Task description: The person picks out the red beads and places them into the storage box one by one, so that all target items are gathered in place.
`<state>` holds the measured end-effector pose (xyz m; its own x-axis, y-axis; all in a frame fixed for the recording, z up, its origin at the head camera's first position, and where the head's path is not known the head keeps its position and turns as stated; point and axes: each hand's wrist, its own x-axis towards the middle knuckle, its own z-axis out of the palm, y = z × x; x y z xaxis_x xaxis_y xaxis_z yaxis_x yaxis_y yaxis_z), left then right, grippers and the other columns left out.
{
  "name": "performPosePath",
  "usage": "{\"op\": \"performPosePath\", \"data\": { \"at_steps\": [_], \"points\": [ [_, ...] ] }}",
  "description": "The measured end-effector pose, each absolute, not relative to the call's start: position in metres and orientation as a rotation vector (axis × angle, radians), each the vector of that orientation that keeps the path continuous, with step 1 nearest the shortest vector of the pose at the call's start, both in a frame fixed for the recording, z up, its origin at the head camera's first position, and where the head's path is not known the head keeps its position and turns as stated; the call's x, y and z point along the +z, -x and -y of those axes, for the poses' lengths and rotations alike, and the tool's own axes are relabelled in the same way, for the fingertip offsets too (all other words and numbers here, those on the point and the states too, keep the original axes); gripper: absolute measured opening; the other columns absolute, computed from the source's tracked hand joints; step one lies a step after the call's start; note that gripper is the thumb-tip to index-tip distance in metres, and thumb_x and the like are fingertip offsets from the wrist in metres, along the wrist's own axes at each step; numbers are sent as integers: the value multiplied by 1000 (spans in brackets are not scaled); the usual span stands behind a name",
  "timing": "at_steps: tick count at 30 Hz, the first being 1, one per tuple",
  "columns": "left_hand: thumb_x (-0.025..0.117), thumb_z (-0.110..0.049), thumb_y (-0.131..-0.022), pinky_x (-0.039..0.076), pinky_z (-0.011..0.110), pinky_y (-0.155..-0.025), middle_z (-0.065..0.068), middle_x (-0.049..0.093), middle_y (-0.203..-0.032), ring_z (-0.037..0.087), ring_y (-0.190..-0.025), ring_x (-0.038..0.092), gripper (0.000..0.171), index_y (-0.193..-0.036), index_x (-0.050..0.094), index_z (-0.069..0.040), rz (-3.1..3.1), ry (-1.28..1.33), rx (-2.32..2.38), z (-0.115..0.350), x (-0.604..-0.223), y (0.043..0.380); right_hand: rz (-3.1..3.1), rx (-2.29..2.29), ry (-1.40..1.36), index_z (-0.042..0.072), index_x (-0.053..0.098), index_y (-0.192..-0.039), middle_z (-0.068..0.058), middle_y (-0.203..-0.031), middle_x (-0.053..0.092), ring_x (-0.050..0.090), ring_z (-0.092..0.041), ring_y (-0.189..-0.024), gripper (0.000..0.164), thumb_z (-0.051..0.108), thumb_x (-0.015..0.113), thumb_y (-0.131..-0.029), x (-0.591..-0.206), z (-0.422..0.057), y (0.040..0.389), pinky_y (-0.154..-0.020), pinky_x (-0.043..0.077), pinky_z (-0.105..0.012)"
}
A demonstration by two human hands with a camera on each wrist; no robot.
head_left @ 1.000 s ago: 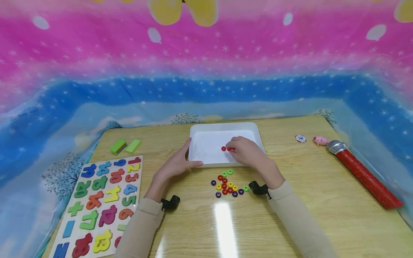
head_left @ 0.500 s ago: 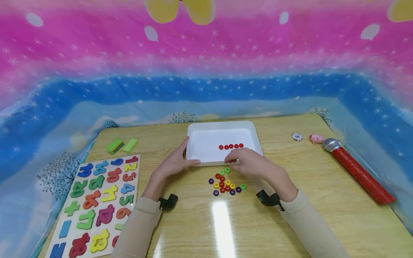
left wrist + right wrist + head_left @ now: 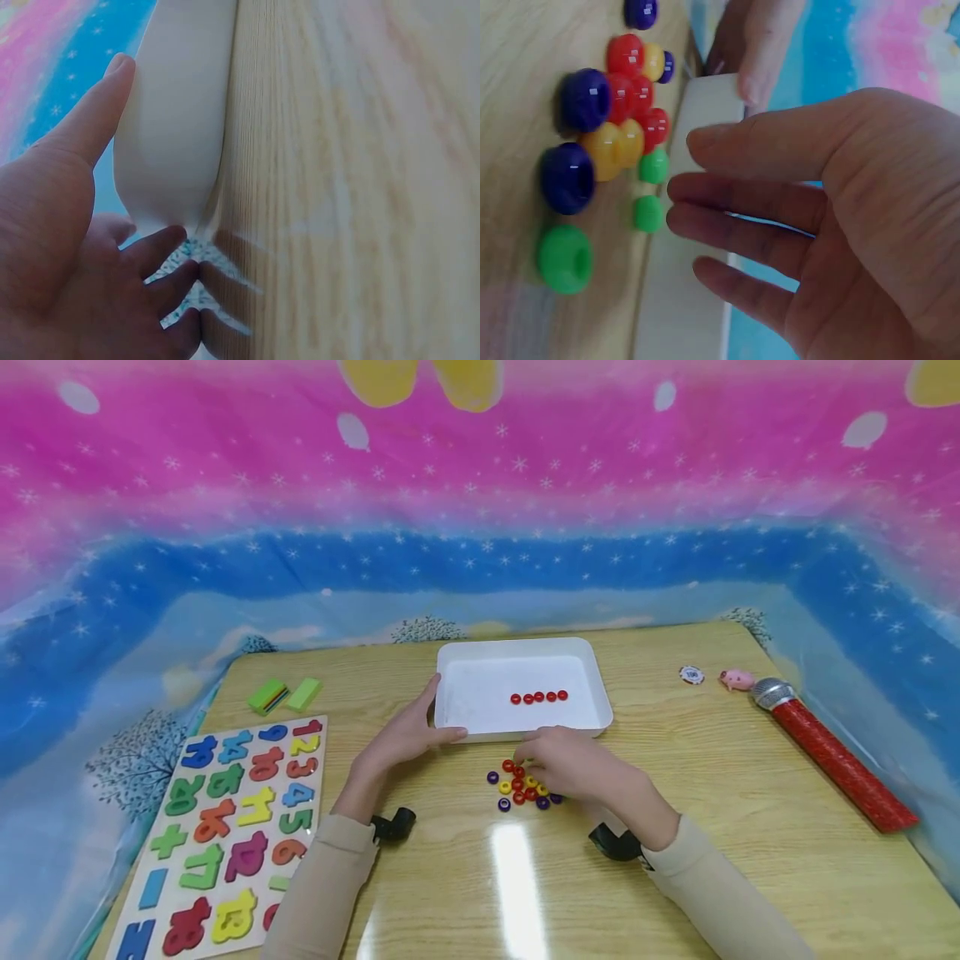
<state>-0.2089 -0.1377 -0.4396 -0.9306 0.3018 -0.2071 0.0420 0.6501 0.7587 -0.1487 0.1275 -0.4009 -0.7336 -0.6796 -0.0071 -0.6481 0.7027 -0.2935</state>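
Note:
A white tray [image 3: 498, 737] lies on the table with a row of several red ring-shaped beads [image 3: 539, 697] in it. My left hand [image 3: 405, 735] rests at the tray's near left corner, thumb along the near side and the other fingers spread by the left side; the left wrist view shows the thumb touching the tray wall [image 3: 176, 97]. Just in front of the tray, my right hand [image 3: 573, 764] hovers over loose red, yellow, purple and green beads [image 3: 517, 785], partly covering them. Nothing shows between its fingers in the right wrist view, where a green bead [image 3: 648, 214] lies near the fingertips.
A number puzzle board [image 3: 171, 895] lies at the left, with green blocks [image 3: 268, 696] behind it. To the right are a poker chip [image 3: 692, 675], a pink pig figure [image 3: 737, 679] and a red microphone [image 3: 840, 760]. A patterned cloth stands around the table's back and sides.
My right hand has left the red beads inside the tray and moved toward me, over the loose beads. The whole red row is now uncovered. My left hand has stayed at the tray corner.

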Motion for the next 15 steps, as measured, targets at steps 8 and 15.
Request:
{"op": "performPosePath", "data": {
  "at_steps": [8,15],
  "points": [
    [67,-59,-74,36,47,-103,1,12,-157,27,-135,35,105,-147,-6,-39,-2549,-275,1144,137,-438,210,-2755,-428,1083,20,72,-102,10,-97,66,57,-4,-84,21,12,62,-85,-411,-122,150,-77,49,-25],
    [67,-60,-73,33,48,-106,1,11,-157,27,-140,26,106,-146,-6,-40,-2549,-283,1145,138,-439,210,-2798,-370,1100,21,72,-99,10,-92,65,54,-3,-78,19,11,63,-85,-415,-119,152,-74,48,-22]
  ]
}}
